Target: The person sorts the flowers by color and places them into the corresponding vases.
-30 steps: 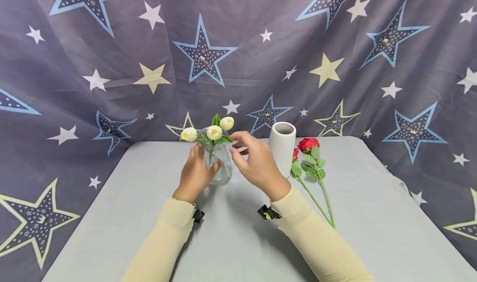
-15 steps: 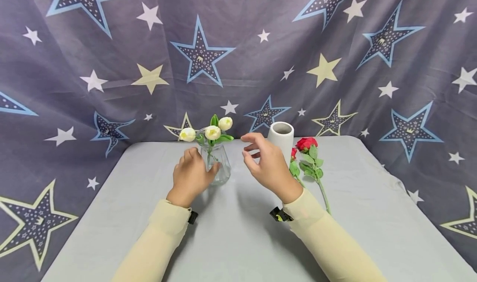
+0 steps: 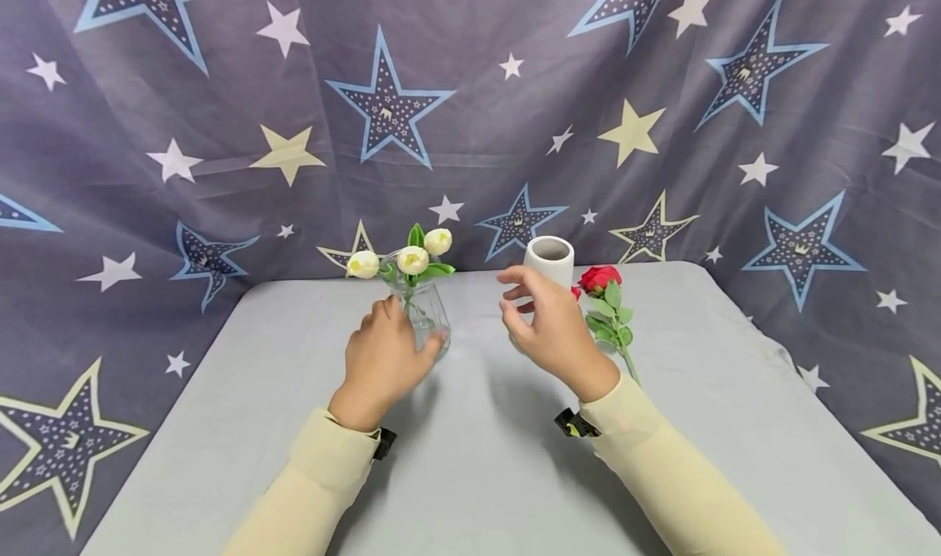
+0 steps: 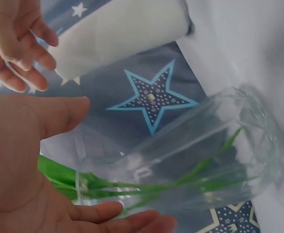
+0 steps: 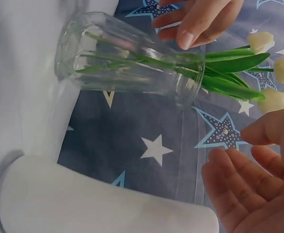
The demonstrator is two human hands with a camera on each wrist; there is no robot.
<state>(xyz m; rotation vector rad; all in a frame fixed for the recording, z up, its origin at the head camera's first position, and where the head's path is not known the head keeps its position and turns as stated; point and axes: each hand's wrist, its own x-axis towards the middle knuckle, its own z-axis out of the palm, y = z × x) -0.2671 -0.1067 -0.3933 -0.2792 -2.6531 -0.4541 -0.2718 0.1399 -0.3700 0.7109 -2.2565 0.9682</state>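
Note:
White tulips (image 3: pixel 413 260) with green leaves stand in a clear glass vase (image 3: pixel 434 307), their stems showing through its wall in the left wrist view. Beside the vase is my left hand (image 3: pixel 384 360), thumb and fingers spread apart; the left wrist view shows it near the neck, and I cannot tell whether a fingertip touches the glass. My right hand (image 3: pixel 555 331), fingers loosely bent and holding nothing, is in front of an upright white vase (image 3: pixel 562 273) and hides its lower part. In the right wrist view, the white vase (image 5: pixel 103 199) lies below this hand.
Red roses (image 3: pixel 600 278) with leafy green stems lie on the table right of the white vase, partly hidden by my right hand and sleeve. A grey cloth covers the table (image 3: pixel 470 458). A star-patterned curtain (image 3: pixel 485 91) hangs behind it.
My right hand has moved away from the tulips, rightward to the front of the white vase. My left hand has drawn back a little from the glass vase. The tulips stay in place.

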